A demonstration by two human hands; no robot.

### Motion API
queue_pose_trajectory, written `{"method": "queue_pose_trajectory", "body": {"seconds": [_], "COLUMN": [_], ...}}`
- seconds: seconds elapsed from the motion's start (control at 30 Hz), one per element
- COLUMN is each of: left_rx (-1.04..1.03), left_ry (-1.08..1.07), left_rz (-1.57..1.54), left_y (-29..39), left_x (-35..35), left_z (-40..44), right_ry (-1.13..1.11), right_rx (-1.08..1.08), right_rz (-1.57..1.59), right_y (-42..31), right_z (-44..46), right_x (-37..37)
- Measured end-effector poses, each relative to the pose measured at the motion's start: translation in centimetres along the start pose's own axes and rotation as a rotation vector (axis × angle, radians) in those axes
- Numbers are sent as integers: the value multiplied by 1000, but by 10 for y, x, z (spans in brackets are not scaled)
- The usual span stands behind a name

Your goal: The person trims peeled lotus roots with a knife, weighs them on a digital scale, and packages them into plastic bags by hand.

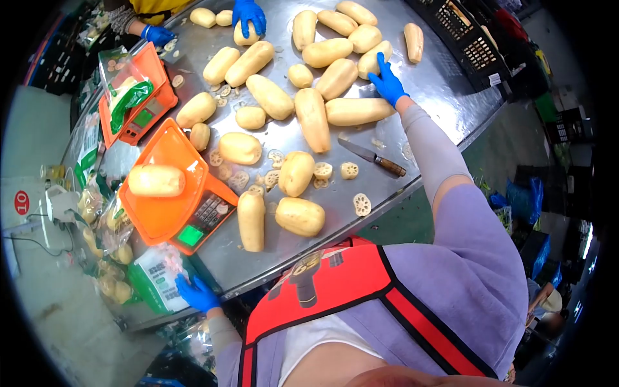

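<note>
Gloved in blue, my right hand (388,82) reaches across the metal table with fingers stretched apart, its fingertips against a peeled lotus root (374,59). My left hand (198,293), also in a blue glove, is closed on the side edge of a green and white printed plastic bag (155,277) at the near left table edge. An orange weighing scale (161,219) stands beyond the bag with one lotus root (156,180) on its pan. More whole roots lie between my hands, including a thick one (300,216) near the front edge.
A knife (374,157) with a wooden handle lies near the front edge, among cut lotus slices (362,204). Opposite, another person's gloved hand (249,16) covers a root. A second orange scale (138,97) bears a filled bag. A black crate (461,35) stands far right.
</note>
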State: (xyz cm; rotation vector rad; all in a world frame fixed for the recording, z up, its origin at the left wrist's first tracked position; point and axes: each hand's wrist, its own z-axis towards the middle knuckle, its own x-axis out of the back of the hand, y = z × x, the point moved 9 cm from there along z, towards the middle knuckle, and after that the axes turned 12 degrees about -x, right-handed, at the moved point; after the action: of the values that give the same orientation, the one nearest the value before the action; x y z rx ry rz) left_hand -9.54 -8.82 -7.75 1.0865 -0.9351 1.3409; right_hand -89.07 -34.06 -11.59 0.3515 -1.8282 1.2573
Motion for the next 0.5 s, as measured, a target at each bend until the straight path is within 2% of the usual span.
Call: {"method": "queue_pose_trajectory", "body": {"seconds": [0.13, 0.2, 0.27, 0.3, 0.33, 0.4, 0.5], "left_rx": [37, 56, 30, 38, 61, 66, 80], "left_ry": [-15, -10, 9, 3, 2, 7, 43], "left_rz": [-11, -16, -58, -77, -65, -80, -131], "left_y": [4, 1, 4, 2, 0, -1, 4], "left_x": [3, 1, 3, 2, 2, 1, 8], "left_z": [0, 0, 1, 1, 0, 1, 4], "right_ry": [-47, -99, 177, 205, 127, -22, -185], "right_rx": [-48, -118, 264, 475, 549, 589, 499], "right_rz": [-169, -573, -725, -612, -599, -746, -806], "right_y": [-25, -49, -129, -159, -180, -199, -205], "right_z": [24, 37, 23, 19, 17, 26, 50], "right_x": [0, 9, 10, -2, -21, -65, -99]}}
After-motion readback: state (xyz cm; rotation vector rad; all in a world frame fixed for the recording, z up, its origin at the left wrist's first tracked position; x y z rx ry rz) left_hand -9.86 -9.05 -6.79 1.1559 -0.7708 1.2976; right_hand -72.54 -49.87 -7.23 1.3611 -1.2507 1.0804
